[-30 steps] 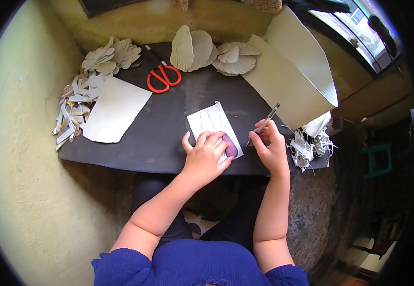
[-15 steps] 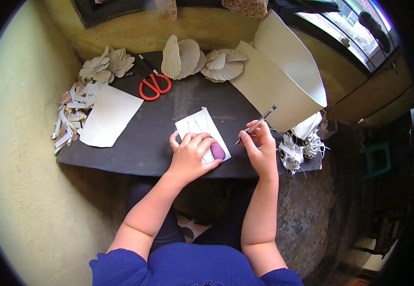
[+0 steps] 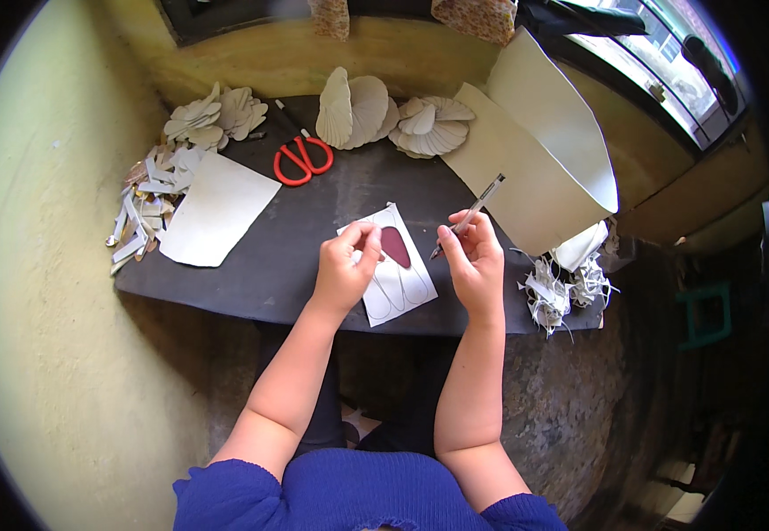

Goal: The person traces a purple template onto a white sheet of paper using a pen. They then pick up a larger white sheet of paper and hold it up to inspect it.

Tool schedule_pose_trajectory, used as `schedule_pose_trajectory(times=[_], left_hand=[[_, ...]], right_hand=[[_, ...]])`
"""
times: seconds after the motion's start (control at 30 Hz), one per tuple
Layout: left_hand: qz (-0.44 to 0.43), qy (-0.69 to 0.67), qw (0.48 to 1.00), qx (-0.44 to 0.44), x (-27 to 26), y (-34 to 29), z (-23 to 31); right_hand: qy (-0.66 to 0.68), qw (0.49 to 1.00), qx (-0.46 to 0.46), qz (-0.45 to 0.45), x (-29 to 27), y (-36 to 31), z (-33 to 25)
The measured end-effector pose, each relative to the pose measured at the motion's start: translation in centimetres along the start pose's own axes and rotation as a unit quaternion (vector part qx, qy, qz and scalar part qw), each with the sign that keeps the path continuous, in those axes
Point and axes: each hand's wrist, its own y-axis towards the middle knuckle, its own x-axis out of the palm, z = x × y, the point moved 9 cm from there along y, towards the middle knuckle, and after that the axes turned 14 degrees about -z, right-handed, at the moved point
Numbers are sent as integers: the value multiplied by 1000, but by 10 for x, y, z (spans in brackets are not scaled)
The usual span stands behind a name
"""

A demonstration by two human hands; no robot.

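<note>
A small white card lies near the front of the dark table, with rounded teardrop outlines drawn on its near part. On its far part rests a dark red teardrop-shaped template. My left hand is closed at the card's left edge beside the template, its thumb and fingers pinched together. Whether anything small is between them I cannot make out. To the right of the card, my right hand grips a clear pen, its dark tip slanting down toward the card without touching it.
Red-handled scissors lie at the back. Behind are fanned stacks of cut petal-shaped pieces. A larger white sheet and cut scraps lie left; a curled big sheet and shredded strips are right.
The card has been turned, so its drawn outlines now lie on the near side. My left hand has lifted from its flat press on the card and template and closed. The pen stays in my right hand.
</note>
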Motion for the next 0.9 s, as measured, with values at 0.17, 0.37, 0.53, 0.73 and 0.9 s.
schedule_pose_trajectory(times=[0.17,0.37,0.53,0.73,0.9], left_hand=[[79,-175,981,-11,-18,4,-22],[107,-345,930,-67,-26,4,-49],[32,-341,933,-106,-16,7,-43],[-124,-68,944,-299,-33,-19,-37],[-182,92,918,-341,-33,-39,-34]], right_hand=[[56,998,-16,31,6,8,-1],[84,995,52,6,11,6,11],[-41,999,35,8,9,4,6],[-276,959,-67,-27,23,-9,-4],[-251,965,22,-69,37,-17,0]])
